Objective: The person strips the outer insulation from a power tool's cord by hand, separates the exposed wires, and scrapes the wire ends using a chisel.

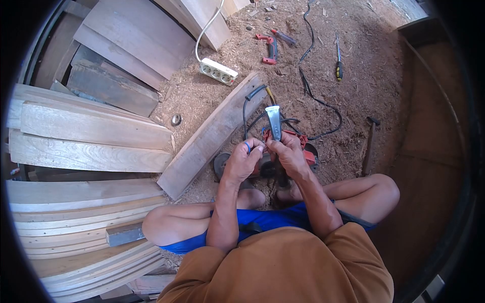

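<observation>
My left hand [244, 160] is closed, its fingertips pinched around a thin blue wire [247, 147]. Close beside it, my right hand [290, 151] is wrapped round a metal tool [274, 121] whose broad silvery end points away from me. Beneath both hands lies a red and black power tool [309, 155], partly hidden by them. A black cable with a thick sleeve [256, 92] rises from near my left hand and bends over the end of a wooden plank [212, 139].
Stacked boards [96, 134] fill the left. Ahead on the sawdust are a white power strip [218, 71], a red and black handle part [271, 49], a screwdriver [339, 65] and a black cable [331, 107]. A hammer [371, 144] lies right; a tape roll [176, 119] lies left.
</observation>
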`<state>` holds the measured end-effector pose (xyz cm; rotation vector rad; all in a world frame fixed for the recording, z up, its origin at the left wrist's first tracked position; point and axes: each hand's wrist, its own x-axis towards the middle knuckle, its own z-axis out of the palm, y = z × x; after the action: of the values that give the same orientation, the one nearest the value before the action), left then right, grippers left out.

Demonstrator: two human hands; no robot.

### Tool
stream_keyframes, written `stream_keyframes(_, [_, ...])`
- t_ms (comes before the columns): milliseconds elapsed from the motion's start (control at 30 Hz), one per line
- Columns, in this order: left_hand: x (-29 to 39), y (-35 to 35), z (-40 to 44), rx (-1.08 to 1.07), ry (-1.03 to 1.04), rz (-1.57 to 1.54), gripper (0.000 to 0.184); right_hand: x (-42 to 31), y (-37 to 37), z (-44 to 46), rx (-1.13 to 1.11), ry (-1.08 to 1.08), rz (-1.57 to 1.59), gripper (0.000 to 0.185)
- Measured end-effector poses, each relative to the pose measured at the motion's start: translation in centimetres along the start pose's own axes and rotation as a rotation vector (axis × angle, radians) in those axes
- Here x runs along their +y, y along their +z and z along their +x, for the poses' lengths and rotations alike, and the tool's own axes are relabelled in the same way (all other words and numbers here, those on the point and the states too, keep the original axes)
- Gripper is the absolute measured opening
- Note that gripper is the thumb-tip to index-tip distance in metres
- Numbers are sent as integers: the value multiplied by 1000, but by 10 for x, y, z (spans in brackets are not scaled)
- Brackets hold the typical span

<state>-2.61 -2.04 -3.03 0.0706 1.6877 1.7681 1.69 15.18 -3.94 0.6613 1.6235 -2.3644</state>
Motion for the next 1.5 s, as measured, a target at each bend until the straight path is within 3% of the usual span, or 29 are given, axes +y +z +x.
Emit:
stream_keyframes(633, [5,6,-1,104,-21,258,10,-4,3,1,17,24,-84,13])
stream_keyframes(833, [-4,8,-1,66,-12,-76,10,5,-1,5,-9,55,30,15])
stream_keyframes(933, [4,11,-2,96,37,-79,9,-6,3,0,1,28,-18,16])
stream_keyframes(1133, [-20,-1,13,288,119,-175,11,-31,11,-27,-22,-141,-255,56])
stream_keyframes(1333, [-19,-4,13,352,139,-290,11,-30,26,-48,-293,20,-101,64])
stream_keyframes(1500, [-16,-4,12,372,144,-312,11,-27,36,-52,-338,43,-76,61])
